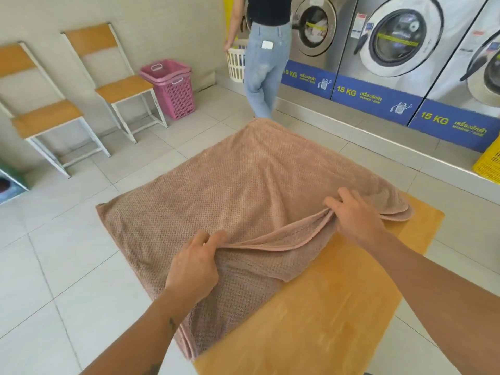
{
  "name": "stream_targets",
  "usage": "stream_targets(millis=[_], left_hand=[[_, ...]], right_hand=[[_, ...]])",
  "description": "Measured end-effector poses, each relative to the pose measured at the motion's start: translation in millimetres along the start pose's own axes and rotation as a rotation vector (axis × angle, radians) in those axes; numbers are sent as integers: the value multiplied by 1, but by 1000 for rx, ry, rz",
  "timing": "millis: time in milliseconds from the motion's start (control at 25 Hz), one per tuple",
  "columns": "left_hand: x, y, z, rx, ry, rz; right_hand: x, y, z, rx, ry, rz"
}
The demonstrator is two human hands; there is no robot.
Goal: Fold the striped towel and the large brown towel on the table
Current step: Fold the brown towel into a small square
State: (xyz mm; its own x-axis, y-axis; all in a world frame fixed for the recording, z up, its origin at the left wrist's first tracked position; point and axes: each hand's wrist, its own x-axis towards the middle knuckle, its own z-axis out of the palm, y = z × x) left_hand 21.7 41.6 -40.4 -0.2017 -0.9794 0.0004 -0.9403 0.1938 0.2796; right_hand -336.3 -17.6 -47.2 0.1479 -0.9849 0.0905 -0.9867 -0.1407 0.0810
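Note:
The large brown towel (238, 180) lies spread over the wooden table (338, 307), covering its far and left parts and hanging over the left edge. My left hand (193, 269) pinches the towel's near edge and lifts a fold of it. My right hand (354, 215) grips the same edge further right, bunching the cloth. A folded layer shows at the right corner. No striped towel is in view.
Two wooden chairs (81, 90) stand at the left wall beside stacked pink laundry baskets (173, 87). A person in jeans (266, 66) holds a white basket (236, 63) at the washing machines (392, 44). A yellow crate (489, 163) sits at the right.

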Motion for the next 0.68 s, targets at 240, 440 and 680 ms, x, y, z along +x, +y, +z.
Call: stream_targets(millis=[240, 440, 680], left_hand=[[32, -40, -16, 88, 32, -110], [82, -89, -21, 161, 59, -171], [164, -175, -23, 108, 74, -238]], right_hand=[[83, -45, -51, -111, 100, -185], [159, -108, -44, -231, 132, -291], [267, -157, -19, -367, 138, -273]])
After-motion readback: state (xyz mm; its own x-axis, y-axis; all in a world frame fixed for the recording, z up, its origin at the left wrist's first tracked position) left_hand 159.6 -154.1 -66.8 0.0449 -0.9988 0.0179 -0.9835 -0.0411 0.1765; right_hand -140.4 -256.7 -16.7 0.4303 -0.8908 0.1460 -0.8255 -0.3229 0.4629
